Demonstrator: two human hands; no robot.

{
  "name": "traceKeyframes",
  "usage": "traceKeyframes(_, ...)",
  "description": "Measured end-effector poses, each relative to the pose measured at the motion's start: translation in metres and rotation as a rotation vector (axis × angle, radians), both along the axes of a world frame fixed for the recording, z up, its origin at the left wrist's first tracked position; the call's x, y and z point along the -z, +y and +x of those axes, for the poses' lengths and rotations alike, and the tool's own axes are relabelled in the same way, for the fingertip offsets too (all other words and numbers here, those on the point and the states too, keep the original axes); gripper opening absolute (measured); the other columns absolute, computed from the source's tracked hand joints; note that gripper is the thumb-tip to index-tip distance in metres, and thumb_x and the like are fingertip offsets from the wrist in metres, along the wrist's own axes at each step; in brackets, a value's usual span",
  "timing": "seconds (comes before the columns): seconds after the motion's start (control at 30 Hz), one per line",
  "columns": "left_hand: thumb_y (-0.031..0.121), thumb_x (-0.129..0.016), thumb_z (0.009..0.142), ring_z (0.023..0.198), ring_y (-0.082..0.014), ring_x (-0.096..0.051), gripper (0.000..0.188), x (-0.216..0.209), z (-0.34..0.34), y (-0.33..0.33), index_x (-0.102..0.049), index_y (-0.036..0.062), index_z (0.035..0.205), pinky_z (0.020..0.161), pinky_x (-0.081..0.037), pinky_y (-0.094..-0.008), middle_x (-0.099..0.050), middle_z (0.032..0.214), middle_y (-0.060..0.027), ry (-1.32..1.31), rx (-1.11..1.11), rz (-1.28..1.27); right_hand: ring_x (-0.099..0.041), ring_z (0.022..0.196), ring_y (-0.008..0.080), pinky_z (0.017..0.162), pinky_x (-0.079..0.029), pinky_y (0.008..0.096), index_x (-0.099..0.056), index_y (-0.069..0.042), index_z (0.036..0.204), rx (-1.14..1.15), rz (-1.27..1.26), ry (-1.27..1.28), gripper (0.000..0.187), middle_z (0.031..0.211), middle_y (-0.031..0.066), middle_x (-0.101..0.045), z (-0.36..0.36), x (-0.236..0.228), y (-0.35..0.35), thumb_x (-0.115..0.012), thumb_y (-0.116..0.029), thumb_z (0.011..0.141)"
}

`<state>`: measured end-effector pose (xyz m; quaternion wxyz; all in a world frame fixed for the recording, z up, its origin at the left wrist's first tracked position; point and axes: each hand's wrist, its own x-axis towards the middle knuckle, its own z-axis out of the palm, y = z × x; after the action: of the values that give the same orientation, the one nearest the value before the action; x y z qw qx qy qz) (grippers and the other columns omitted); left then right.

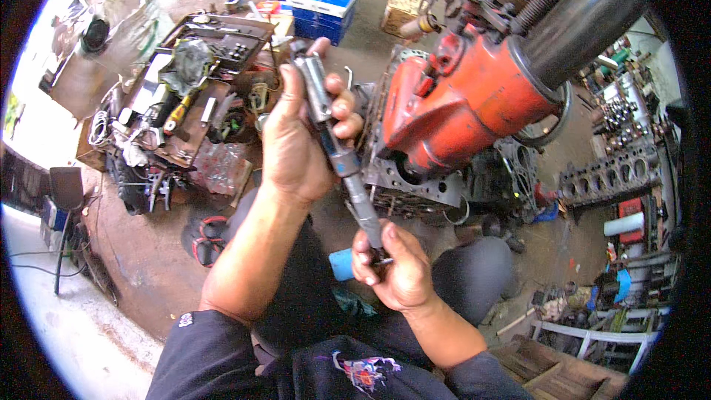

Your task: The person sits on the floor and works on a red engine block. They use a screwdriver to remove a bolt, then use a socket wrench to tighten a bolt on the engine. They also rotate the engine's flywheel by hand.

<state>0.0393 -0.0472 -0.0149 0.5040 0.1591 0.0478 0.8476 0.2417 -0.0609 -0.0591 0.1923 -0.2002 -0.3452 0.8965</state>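
Both my hands hold one long, narrow grey metal tool (357, 196), tilted with its upper end toward the left. It has a shiny section near the top, a stepped collar with a blue mark, and a thinner lower shaft; its exact kind I cannot make out. My left hand (300, 148) wraps the upper part, thumb along one side and fingers curled round the other. My right hand (404, 274) pinches the lower end. A blue cylindrical piece (341, 265) shows beside the right fingers; whether it joins the tool I cannot tell.
Right of my hands, a red machine (466, 107) with a thick black column stands on an engine block (444, 189). A tool-covered bench (200, 118) is at left. Behind it sits a blue box (326, 11). Engine parts (615, 178) line the right side.
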Motion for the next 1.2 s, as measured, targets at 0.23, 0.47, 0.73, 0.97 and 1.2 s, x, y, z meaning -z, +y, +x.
traceKeyframes(0.23, 0.044, -0.044, 0.101, 0.07, -0.0105, -0.042, 0.056, 0.001, -0.004, -0.004, -0.035, 0.0091, 0.145, 0.056, -0.04, -0.0231, -0.047, 0.089, -0.0019, -0.023, 0.044, 0.126, -0.047, 0.059, 0.0152, 0.057, -0.039, 0.0288, -0.057, 0.0, 0.095, -0.046, 0.019, 0.031, 0.041, 0.086, 0.0088, -0.053, -0.003, -0.002, -0.004, -0.047, -0.039, 0.101)
traceKeyframes(0.47, 0.048, -0.043, 0.101, 0.071, -0.0119, -0.042, 0.058, 0.001, -0.003, -0.002, -0.035, 0.0116, 0.145, 0.056, -0.04, -0.0241, -0.047, 0.092, -0.0018, -0.034, 0.097, 0.176, -0.048, 0.061, 0.0146, 0.057, -0.04, 0.0277, -0.056, 0.0, 0.095, -0.064, 0.036, 0.026, 0.04, 0.086, 0.0082, -0.053, -0.001, -0.003, -0.004, -0.048, -0.038, 0.101)
traceKeyframes(0.73, 0.047, -0.044, 0.101, 0.071, -0.0117, -0.042, 0.057, 0.004, -0.001, 0.001, -0.035, 0.0112, 0.144, 0.056, -0.04, -0.0237, -0.047, 0.091, -0.0019, -0.056, 0.134, 0.188, -0.048, 0.061, 0.0137, 0.057, -0.039, 0.0272, -0.055, -0.001, 0.097, -0.072, 0.006, 0.01, 0.039, 0.082, 0.0073, -0.052, 0.002, -0.002, -0.004, -0.047, -0.039, 0.102)
traceKeyframes(0.97, 0.047, -0.048, 0.1, 0.063, -0.0097, -0.041, 0.059, -0.006, 0.006, -0.002, -0.04, 0.0054, 0.14, 0.054, -0.037, -0.0236, -0.046, 0.079, -0.002, 0.092, -0.107, -0.086, -0.048, 0.061, 0.0124, 0.056, -0.038, 0.0239, -0.055, -0.001, 0.095, 0.013, 0.109, -0.101, 0.031, 0.076, 0.0052, -0.052, -0.001, -0.008, 0.0, -0.053, -0.031, 0.1)
traceKeyframes(1.2, 0.026, -0.058, 0.089, 0.053, -0.0134, -0.056, 0.053, -0.001, -0.005, -0.001, -0.046, 0.0, 0.133, 0.048, -0.044, -0.0255, -0.058, 0.071, -0.0027, 0.337, -0.316, -0.464, -0.053, 0.069, 0.0213, 0.065, -0.043, 0.0337, -0.057, 0.001, 0.086, 0.291, 1.202, -0.434, 0.024, 0.075, 0.0104, -0.054, -0.055, -0.012, 0.03, -0.072, -0.018, 0.085)
